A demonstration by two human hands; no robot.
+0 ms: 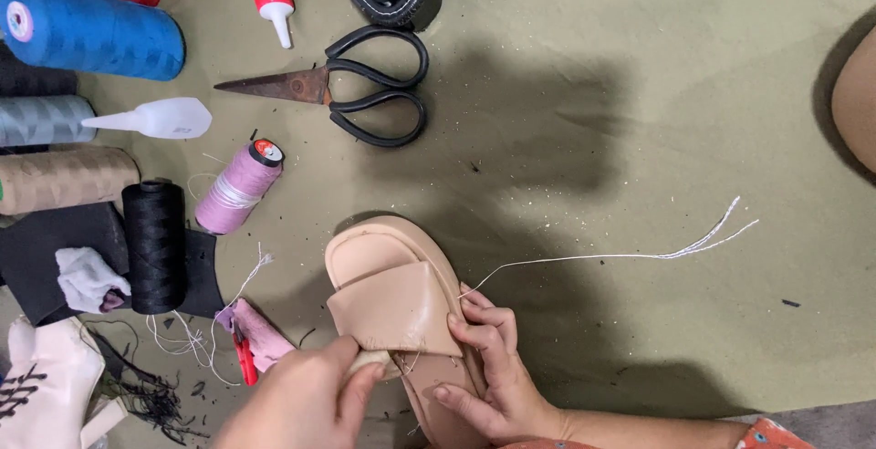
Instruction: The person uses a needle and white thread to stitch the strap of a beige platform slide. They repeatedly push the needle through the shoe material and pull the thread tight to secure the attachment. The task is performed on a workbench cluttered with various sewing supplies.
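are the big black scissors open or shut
Shut: the scissors lie flat on the olive cloth, rusty blades together in a single point, the two black loops nearly touching.

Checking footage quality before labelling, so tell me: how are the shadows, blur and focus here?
Head view: a broad soft shadow darkens the floor above and right of the sandal; left hand slightly motion-blurred, right hand sharper; scissors and thread spools crisp; no glare.

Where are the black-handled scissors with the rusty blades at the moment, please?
The black-handled scissors lie in the upper middle of the head view, on the olive cloth, above the beige sandal and right of the pink thread spool.
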